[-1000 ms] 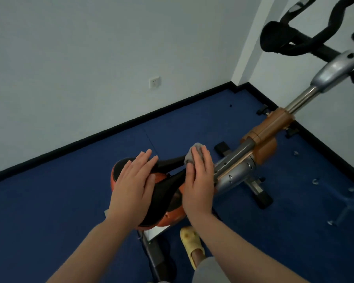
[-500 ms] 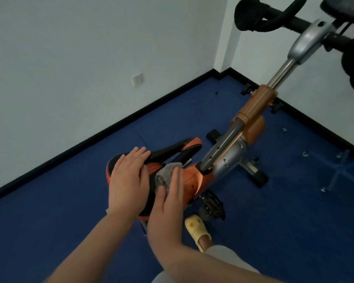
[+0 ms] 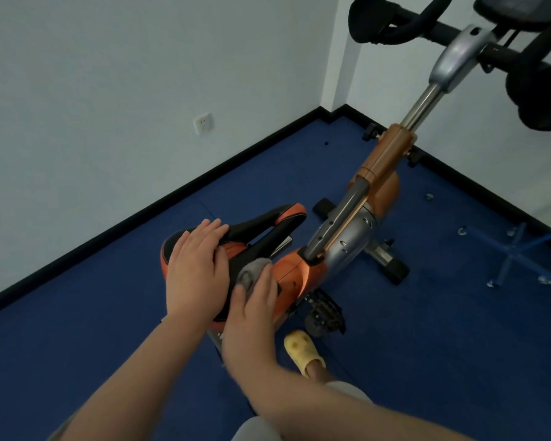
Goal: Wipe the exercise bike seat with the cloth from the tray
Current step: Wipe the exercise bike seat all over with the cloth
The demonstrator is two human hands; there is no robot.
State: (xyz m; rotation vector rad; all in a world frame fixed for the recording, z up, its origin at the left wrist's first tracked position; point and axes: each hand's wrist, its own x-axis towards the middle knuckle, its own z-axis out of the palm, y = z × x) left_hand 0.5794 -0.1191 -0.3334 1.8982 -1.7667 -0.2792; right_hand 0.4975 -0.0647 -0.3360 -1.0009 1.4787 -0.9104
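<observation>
— Where's the cloth?
— Grey cloth (image 3: pixel 248 272) pressed onto the seat (image 3: pixel 261 229), under the right hand (image 3: pixel 252 316), whose fingers lie flat on it.
— And the left hand (image 3: pixel 198 268)?
— Open, palm down on the seat's rear, beside the cloth.

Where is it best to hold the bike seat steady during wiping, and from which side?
Hold the seat at its wide rear, from above on the left, as the left hand does. That part is broad, and the right hand with the cloth keeps room.
</observation>
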